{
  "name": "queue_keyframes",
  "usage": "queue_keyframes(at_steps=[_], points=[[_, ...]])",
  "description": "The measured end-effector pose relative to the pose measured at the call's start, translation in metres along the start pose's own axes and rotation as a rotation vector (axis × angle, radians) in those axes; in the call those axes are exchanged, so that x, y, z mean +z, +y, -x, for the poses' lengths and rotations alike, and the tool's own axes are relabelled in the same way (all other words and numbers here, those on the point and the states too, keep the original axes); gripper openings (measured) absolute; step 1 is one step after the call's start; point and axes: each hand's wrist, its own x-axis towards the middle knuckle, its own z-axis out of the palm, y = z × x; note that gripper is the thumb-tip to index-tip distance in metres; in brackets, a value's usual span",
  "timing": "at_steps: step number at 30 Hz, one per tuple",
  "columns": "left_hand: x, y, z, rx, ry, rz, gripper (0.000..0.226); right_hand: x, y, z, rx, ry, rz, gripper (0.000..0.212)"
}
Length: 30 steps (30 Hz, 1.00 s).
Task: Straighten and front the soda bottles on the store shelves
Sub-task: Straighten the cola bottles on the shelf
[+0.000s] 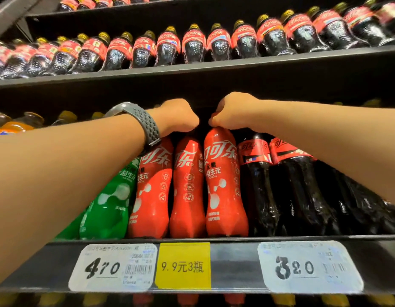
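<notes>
Three red-wrapped cola bottles stand side by side on the middle shelf (234, 265). My right hand (233, 111) is closed over the cap of the right red bottle (224, 185), whose label faces front. My left hand (177, 117), with a grey watch strap on the wrist, grips the top of the left red bottle (151, 191). Between them the middle red bottle (187, 189) stands turned, its label partly sideways. Both caps are hidden by my fingers.
A green soda bottle (110, 202) stands left of the red ones, dark cola bottles (260, 189) to the right. Orange bottles (12, 125) sit far left. The shelf above (192, 72) carries a long row of cola bottles. Price tags (113, 267) line the shelf edge.
</notes>
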Motion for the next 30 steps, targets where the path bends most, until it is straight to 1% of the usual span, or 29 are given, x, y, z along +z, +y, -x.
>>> queue_keyframes(at_steps=[2,3,7,11,17,25,30], points=[[-0.001,-0.004,0.0,0.035,-0.007,0.003,0.018,0.001,-0.001,0.0,0.003,0.019,-0.005,0.044],[-0.001,-0.007,-0.001,0.044,0.006,0.001,0.019,0.002,-0.001,0.0,0.018,0.017,-0.025,0.043],[0.0,-0.011,-0.004,0.099,0.002,-0.041,0.04,0.005,-0.003,-0.003,0.083,0.002,-0.1,0.035],[0.003,-0.014,-0.006,0.149,-0.013,-0.019,0.047,0.009,-0.005,-0.004,0.132,0.025,-0.144,0.031],[0.0,-0.013,-0.008,0.164,-0.027,0.043,0.039,0.009,-0.003,-0.004,0.171,0.065,-0.2,0.025],[-0.005,-0.011,-0.003,0.139,-0.033,0.097,0.037,0.008,-0.006,-0.001,0.155,0.043,-0.136,0.029],[-0.009,-0.008,0.002,0.151,0.018,0.026,0.041,0.006,-0.005,0.001,0.13,0.023,-0.087,0.033]])
